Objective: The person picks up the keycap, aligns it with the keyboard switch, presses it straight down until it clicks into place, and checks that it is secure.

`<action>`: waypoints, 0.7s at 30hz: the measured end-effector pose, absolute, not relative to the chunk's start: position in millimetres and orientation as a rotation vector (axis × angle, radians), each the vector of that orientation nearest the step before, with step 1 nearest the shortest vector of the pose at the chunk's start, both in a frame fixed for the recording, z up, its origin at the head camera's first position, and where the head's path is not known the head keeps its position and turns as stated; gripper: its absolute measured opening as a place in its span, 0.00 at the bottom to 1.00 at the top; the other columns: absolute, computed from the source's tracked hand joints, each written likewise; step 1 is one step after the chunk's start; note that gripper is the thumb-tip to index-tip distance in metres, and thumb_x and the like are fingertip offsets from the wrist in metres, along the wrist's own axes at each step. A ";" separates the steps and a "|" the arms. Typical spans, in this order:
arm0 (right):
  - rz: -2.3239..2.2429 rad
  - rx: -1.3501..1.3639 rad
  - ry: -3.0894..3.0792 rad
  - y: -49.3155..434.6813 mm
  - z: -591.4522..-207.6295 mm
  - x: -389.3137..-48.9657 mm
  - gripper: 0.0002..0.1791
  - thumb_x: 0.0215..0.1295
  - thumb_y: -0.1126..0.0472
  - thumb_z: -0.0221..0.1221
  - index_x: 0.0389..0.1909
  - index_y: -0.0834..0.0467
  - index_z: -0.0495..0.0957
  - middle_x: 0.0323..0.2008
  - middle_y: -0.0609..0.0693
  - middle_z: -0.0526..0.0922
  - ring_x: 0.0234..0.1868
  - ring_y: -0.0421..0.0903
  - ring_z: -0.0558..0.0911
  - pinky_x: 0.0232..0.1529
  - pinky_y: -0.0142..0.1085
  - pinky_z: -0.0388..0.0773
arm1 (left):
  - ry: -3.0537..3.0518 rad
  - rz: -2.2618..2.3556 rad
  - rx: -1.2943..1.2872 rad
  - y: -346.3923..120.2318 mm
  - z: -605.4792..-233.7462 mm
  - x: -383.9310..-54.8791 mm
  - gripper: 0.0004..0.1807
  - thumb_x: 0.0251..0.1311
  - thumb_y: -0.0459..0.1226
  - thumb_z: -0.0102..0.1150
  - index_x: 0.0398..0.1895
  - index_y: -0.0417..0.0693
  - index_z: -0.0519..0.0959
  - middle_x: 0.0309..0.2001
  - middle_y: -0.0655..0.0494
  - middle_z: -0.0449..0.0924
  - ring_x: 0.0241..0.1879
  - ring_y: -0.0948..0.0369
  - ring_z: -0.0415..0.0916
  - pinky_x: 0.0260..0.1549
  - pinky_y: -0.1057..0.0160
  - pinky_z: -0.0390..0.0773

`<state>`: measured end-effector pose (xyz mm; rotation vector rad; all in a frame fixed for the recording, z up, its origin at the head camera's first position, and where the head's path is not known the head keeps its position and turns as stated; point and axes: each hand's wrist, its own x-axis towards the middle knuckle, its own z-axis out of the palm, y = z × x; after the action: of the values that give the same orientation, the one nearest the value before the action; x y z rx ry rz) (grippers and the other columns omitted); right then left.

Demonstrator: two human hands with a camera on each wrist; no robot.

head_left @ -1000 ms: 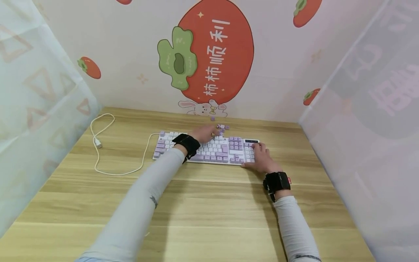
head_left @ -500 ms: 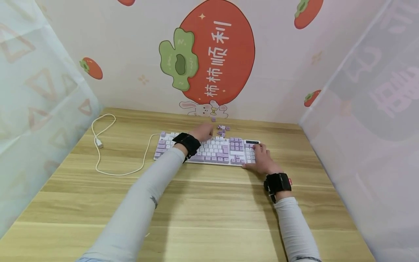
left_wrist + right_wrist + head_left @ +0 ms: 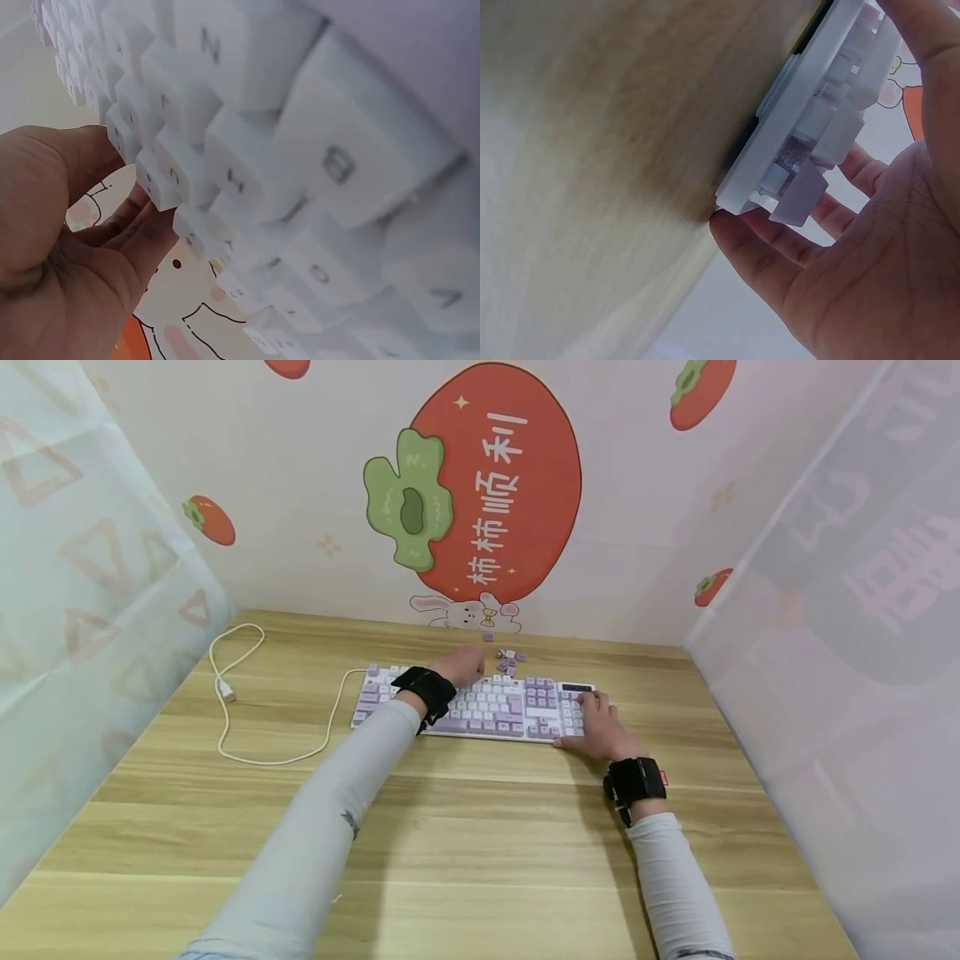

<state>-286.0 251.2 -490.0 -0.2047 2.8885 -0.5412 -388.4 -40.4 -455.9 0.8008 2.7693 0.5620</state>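
A white and purple computer keyboard [image 3: 495, 703] lies toward the back of the table. Over its back row is my left hand [image 3: 463, 665], fingers bent downward. In the left wrist view, the thumb and fingers of that hand [image 3: 97, 281] reach in behind the white keys [image 3: 240, 169]; their tips are hidden, so whatever they may pinch cannot be seen. My right hand [image 3: 603, 727] grips the keyboard's right end, thumb at the near edge and fingers toward the far corner. The right wrist view has that hand [image 3: 885, 247] wrapped around the keyboard end [image 3: 754, 161].
Several loose keycaps [image 3: 511, 655] sit behind the keyboard, with a single purple keycap [image 3: 488, 636] farther back by the wall. A white cable [image 3: 258, 763] loops leftward to its USB plug [image 3: 226, 691]. Printed cloth walls border the wooden table [image 3: 510, 827].
My left hand has drawn leftward from the loose keycaps to the keyboard's back row, uncovering the pile. The right hand keeps its hold on the keyboard's end.
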 end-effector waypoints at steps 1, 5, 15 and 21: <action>-0.539 -0.203 2.888 251.0 -489.8 -285.8 0.55 0.59 0.40 0.71 0.73 0.63 0.51 0.76 0.71 0.43 0.71 0.70 0.57 0.69 0.63 0.63 | 2.766 0.562 0.794 -40.4 -456.3 -388.9 0.29 0.68 0.24 0.47 0.08 0.51 0.56 0.16 0.59 0.45 0.16 0.63 0.44 0.18 0.65 0.49; -0.543 -0.211 2.882 251.3 -488.7 -285.4 0.55 0.59 0.40 0.71 0.73 0.64 0.51 0.76 0.71 0.42 0.71 0.71 0.56 0.69 0.63 0.62 | 2.752 0.567 0.815 -39.9 -457.0 -390.6 0.29 0.68 0.24 0.47 0.08 0.51 0.56 0.16 0.59 0.46 0.15 0.63 0.45 0.18 0.65 0.51; -0.548 -0.198 2.886 253.4 -489.9 -286.0 0.55 0.58 0.40 0.71 0.73 0.64 0.52 0.76 0.71 0.42 0.71 0.70 0.57 0.69 0.63 0.63 | 2.711 0.618 0.941 -40.1 -459.0 -399.3 0.25 0.65 0.23 0.50 0.13 0.47 0.57 0.20 0.57 0.46 0.18 0.61 0.45 0.21 0.64 0.51; -0.542 -0.214 2.895 251.7 -491.0 -284.7 0.54 0.58 0.39 0.71 0.72 0.63 0.53 0.76 0.71 0.43 0.71 0.70 0.57 0.68 0.63 0.64 | 2.712 0.589 0.897 -46.6 -459.2 -397.5 0.21 0.68 0.26 0.53 0.16 0.42 0.62 0.22 0.55 0.51 0.21 0.60 0.47 0.25 0.63 0.54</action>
<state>-284.7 251.7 -491.0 -0.2141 2.8950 -0.5418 -397.5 -46.6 -459.2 0.8973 2.7120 0.5895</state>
